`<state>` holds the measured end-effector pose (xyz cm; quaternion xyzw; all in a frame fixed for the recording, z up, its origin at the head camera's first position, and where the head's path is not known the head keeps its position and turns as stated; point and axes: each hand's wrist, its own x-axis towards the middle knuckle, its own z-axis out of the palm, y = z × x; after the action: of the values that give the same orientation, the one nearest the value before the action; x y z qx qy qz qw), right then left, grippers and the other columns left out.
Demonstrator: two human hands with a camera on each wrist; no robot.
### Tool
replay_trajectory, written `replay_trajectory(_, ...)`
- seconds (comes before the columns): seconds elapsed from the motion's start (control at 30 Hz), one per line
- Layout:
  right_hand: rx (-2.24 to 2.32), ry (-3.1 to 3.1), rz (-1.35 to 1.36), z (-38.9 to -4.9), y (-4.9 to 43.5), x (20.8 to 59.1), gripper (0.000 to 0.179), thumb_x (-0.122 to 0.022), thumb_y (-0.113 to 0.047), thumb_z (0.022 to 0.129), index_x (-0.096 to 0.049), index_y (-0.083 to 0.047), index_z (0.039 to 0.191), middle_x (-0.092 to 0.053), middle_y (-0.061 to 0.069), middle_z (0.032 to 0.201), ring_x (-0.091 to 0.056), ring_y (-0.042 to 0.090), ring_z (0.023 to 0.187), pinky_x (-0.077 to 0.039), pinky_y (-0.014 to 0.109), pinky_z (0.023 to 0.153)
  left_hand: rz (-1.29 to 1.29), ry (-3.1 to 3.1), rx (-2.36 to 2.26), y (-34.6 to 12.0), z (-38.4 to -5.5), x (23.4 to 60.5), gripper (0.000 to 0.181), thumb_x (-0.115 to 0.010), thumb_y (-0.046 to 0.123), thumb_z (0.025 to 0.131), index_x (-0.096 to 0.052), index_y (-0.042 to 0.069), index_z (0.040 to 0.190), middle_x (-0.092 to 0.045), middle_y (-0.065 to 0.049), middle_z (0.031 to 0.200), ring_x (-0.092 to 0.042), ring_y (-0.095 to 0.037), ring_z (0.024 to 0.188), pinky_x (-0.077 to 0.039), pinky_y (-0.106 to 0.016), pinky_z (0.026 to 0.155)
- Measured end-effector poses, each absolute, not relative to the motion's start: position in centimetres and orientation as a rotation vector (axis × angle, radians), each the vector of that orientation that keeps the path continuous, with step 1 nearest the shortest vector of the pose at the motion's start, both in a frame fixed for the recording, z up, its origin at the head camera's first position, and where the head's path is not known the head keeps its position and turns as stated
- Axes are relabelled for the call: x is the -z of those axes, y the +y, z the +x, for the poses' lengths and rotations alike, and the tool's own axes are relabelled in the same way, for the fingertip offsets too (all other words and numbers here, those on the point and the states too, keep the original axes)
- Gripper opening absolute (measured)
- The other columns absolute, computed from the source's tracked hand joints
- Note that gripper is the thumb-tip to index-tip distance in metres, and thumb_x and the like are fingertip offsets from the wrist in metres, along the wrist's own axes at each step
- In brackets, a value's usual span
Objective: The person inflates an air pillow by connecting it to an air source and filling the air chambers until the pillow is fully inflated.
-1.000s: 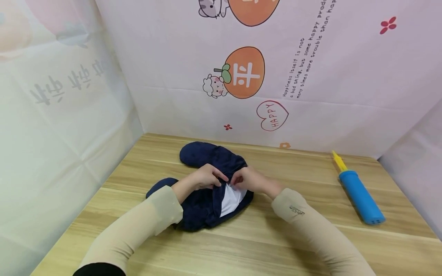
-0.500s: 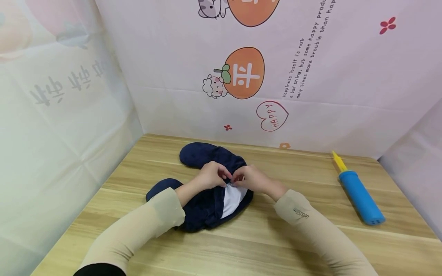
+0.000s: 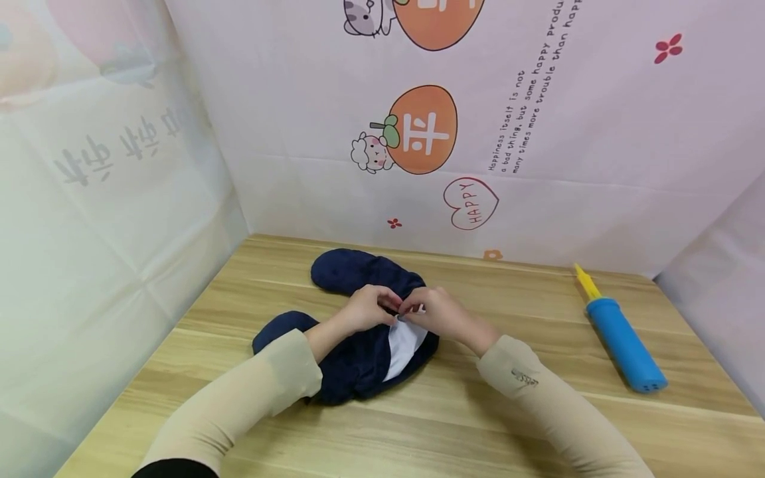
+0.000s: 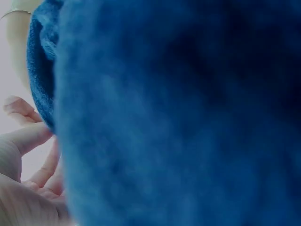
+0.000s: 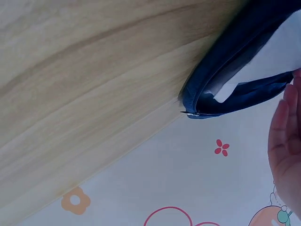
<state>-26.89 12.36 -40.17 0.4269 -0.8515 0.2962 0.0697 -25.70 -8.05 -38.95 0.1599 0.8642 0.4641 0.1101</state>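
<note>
A navy plush U-shaped neck pillow [image 3: 352,365] lies on the wooden table, its two rounded ends toward the left. Its cover gapes along the curved side, and white fabric [image 3: 405,345] shows in the opening. My left hand [image 3: 366,310] pinches the cover's edge at the upper end of this gap. Right beside it, my right hand [image 3: 441,313] pinches at the same spot, the fingertips of both hands nearly touching. What exactly lies between the fingertips is too small to tell. Blurred navy plush [image 4: 178,117] fills most of the left wrist view. The cover's zippered opening [image 5: 193,110] appears in the right wrist view.
A blue hand pump [image 3: 624,345] with a yellow nozzle lies on the right side of the table [image 3: 454,425]. Printed white cloth [image 3: 311,192] hangs behind the table, and more cloth stands along the left and right sides.
My left hand has shifted slightly right toward my right hand, drawing the cover's edge along. The strip of white fabric has become a little narrower. The hand pump stays put.
</note>
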Motion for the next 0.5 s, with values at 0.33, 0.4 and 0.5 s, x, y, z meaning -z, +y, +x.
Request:
replay_trajectory(0.33,-0.780,-2.306,1.385,-27.03,12.13,40.05,0.013,-0.082,0.005,0.082,-0.079,-0.004,0.092,-0.073,0.005,0.091,-0.070,0.019,0.086,-0.058,0.033,0.074,0.500,2.692,-1.228,-8.04,-26.14,39.53,0.027,-0.086,0.012,0.083,-0.079,0.005,0.109,-0.075,-0.005,0.108,-0.067,-0.024,0.106,-0.052,-0.036,0.092)
replay_trajectory(0.4,-0.764,-2.292,1.392,-27.06,12.10,40.03,0.014,-0.082,0.004,0.082,-0.080,-0.004,0.093,-0.073,0.005,0.092,-0.070,0.019,0.086,-0.058,0.032,0.074,0.489,2.692,-1.222,-8.09,-26.20,39.56,0.025,-0.086,0.014,0.084,-0.080,0.005,0.107,-0.076,-0.005,0.109,-0.067,-0.024,0.107,-0.053,-0.035,0.091)
replay_trajectory(0.5,-0.740,-2.290,1.386,-27.06,12.11,40.12,0.015,-0.083,0.004,0.082,-0.080,-0.004,0.094,-0.073,0.005,0.093,-0.070,0.019,0.086,-0.058,0.031,0.073,0.466,2.662,-1.233,-8.19,-26.28,39.43,0.023,-0.086,0.016,0.085,-0.081,0.005,0.105,-0.076,-0.005,0.108,-0.067,-0.024,0.108,-0.053,-0.034,0.091)
